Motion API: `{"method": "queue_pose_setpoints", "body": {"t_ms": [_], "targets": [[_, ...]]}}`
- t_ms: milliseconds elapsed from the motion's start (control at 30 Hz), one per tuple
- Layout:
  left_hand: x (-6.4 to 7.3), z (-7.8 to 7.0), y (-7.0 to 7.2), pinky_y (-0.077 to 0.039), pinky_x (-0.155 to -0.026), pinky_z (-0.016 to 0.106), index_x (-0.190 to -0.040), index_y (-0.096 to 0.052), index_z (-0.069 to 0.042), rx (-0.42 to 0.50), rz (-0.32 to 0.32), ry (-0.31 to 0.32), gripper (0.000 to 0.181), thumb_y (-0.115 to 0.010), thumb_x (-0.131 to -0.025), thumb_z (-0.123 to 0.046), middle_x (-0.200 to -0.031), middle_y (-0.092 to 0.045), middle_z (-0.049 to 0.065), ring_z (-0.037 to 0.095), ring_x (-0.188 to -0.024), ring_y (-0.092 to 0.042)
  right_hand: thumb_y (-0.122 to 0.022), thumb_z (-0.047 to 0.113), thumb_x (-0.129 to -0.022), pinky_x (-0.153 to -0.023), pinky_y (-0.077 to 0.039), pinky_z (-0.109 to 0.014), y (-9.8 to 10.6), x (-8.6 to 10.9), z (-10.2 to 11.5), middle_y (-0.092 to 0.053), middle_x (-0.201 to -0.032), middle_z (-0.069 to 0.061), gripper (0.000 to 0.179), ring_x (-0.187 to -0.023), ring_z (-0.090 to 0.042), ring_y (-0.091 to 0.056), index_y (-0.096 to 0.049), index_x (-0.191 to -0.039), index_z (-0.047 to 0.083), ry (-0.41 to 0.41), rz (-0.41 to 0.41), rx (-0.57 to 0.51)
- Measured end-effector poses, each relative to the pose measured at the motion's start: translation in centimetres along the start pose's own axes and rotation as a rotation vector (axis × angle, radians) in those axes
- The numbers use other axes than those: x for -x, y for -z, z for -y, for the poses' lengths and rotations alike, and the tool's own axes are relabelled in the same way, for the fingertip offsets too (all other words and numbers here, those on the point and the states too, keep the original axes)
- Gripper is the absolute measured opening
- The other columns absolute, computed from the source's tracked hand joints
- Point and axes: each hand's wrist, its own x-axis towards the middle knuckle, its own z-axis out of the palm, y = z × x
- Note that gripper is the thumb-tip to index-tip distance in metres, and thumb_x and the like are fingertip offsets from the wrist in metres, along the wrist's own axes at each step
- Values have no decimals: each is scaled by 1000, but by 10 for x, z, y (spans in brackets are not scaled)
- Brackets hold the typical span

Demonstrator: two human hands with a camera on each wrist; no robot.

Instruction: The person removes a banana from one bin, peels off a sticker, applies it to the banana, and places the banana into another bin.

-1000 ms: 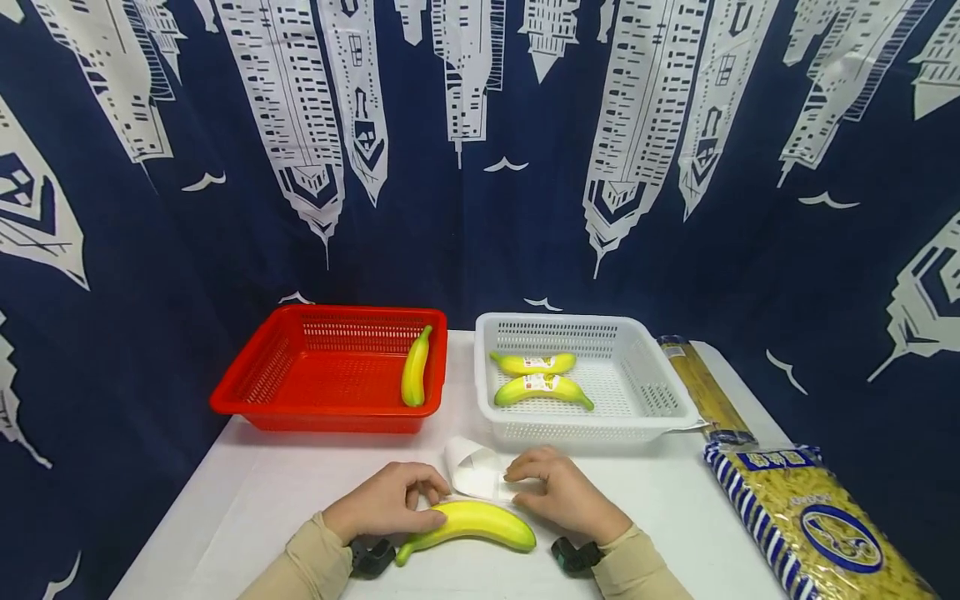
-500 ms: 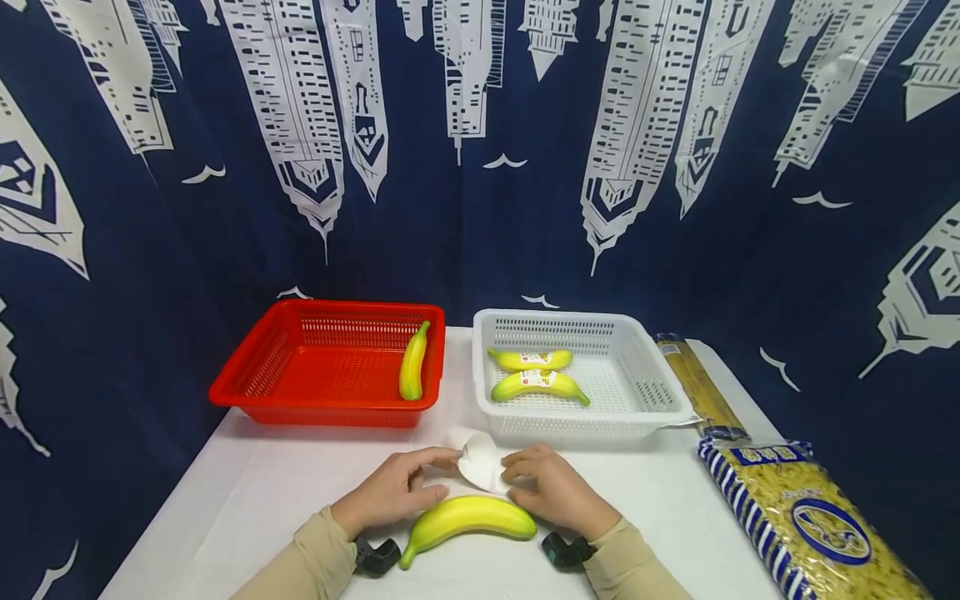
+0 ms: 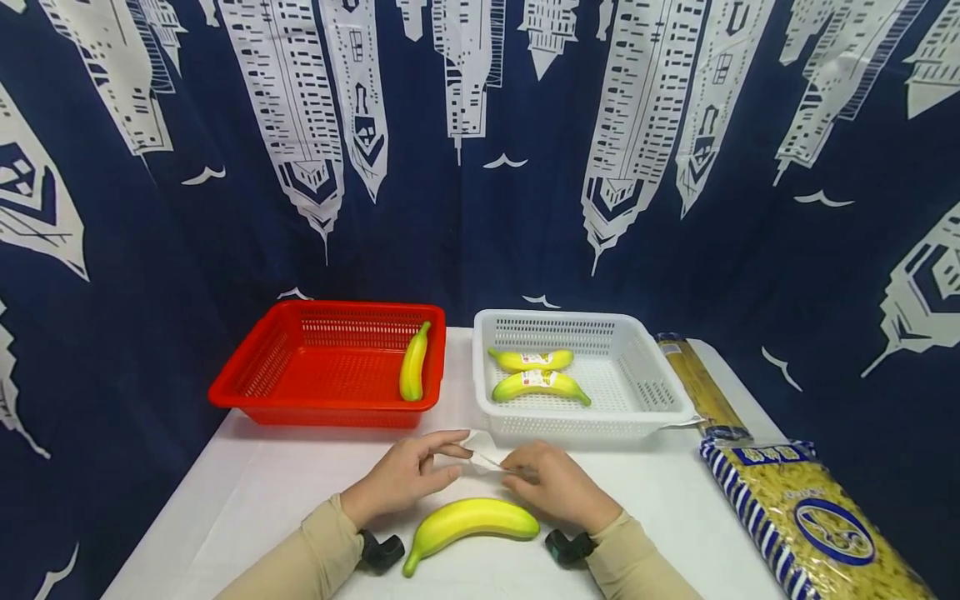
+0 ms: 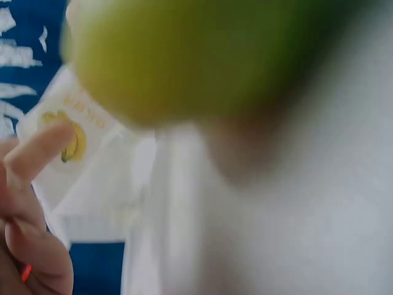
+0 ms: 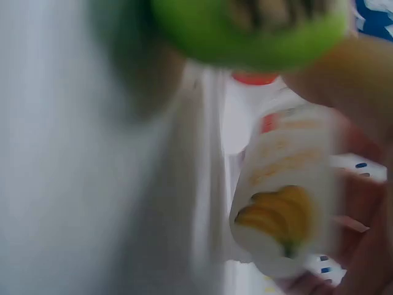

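Note:
My left hand [image 3: 400, 479] holds one end of a small white label strip [image 3: 483, 450] at its fingertips, with one finger lying across the printed side in the left wrist view. My right hand [image 3: 558, 487] pinches the strip's other end. A banana picture shows on the label [image 5: 279, 203] in the right wrist view and on the strip [image 4: 67, 138] in the left wrist view. Whether the label is apart from its backing is not clear. A plain yellow banana [image 3: 472, 521] lies on the table between my wrists; neither hand touches it.
A red basket [image 3: 330, 417] with one unlabelled banana [image 3: 414, 362] stands at back left. Beside it is a white basket [image 3: 585, 421] with two labelled bananas [image 3: 540, 385]. Packs of pasta, one long [image 3: 705, 387] and one large [image 3: 825, 521], lie along the right.
My left hand has left the banana and moved up to the white strip. The strip has gone from a curled shape to a flatter one, held farther from me.

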Motion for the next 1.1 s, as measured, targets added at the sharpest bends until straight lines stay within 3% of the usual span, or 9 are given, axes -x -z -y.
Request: {"method": "queue_pose_setpoints", "body": {"t_ms": [100, 200, 333, 467, 600, 700, 800, 967, 1100], "targets": [[-4, -6, 1, -33, -46, 19, -148, -56, -15, -23, -76, -15, 54, -72, -98, -28, -122, -75, -4, 1, -51, -39, -76, 15, -94, -77, -58, -26, 4, -8, 7, -75, -98, 7, 6, -92, -7, -69, -79, -99, 16, -1, -69, -109], [-3, -8, -6, -38, -46, 19, -155, -46, -18, -46, -128, -38, 67, -75, -95, -22, -127, -72, -7, 0, -50, -43, -74, 15, -96, -74, -59, -23, 7, -9, 14, -76, -95, 3, 3, -88, -6, -69, -77, -97, 15, -87, -85, -327], [3, -9, -16, -41, -45, 17, -160, -37, -15, -99, -162, -151, 82, -80, -90, -15, -133, -69, -2, -5, -50, -44, -69, 18, -100, -62, -55, -23, 7, -5, 21, -76, -90, -7, 11, -70, -4, -62, -75, -97, 9, -178, -89, -581], [7, -14, -20, -39, -45, 12, -161, -33, -10, -115, -228, -280, 85, -79, -89, -9, -131, -71, 4, -10, -51, -43, -64, 12, -102, -64, -56, -26, 6, 0, 28, -75, -94, -16, 15, -72, -7, -64, -75, -101, 2, -132, -105, -726], [9, -20, -19, -40, -46, 11, -164, -21, -11, -71, -236, -313, 95, -78, -89, -4, -133, -70, 5, -9, -51, -44, -61, 7, -103, -74, -61, -31, 3, 1, 32, -75, -101, -21, 17, -86, -10, -71, -74, -104, -4, -89, -119, -820], [8, -22, -19, -40, -46, 11, -165, -20, -14, -56, -217, -326, 95, -78, -89, -3, -133, -70, 4, -9, -51, -45, -61, 3, -102, -71, -60, -30, -2, 0, 36, -75, -97, -22, 15, -80, -8, -69, -73, -102, -6, -48, -143, -814], [8, -21, -23, -37, -46, 8, -156, -42, -10, -88, -258, -381, 77, -80, -88, -5, -126, -74, 2, -10, -50, -42, -62, 0, -100, -65, -57, -27, -10, -1, 40, -74, -92, -21, 13, -75, -5, -64, -74, -100, -3, -1, -179, -767], [8, -21, -28, -34, -46, 6, -124, -72, -13, -137, -343, -435, 40, -84, -86, -11, -74, -70, -8, -13, -51, -39, -62, -3, -99, -70, -58, -29, -15, -1, 48, -75, -100, -15, 16, -85, -7, -65, -75, -104, 5, 105, -228, -659], [9, -21, -27, -38, -50, 5, -116, -76, -16, -139, -352, -448, 31, -84, -86, -11, -88, -75, -5, -11, -54, -43, -64, -3, -98, -74, -57, -29, -17, -2, 53, -75, -100, -9, 19, -88, -9, -66, -76, -106, 9, 156, -240, -608]]}}
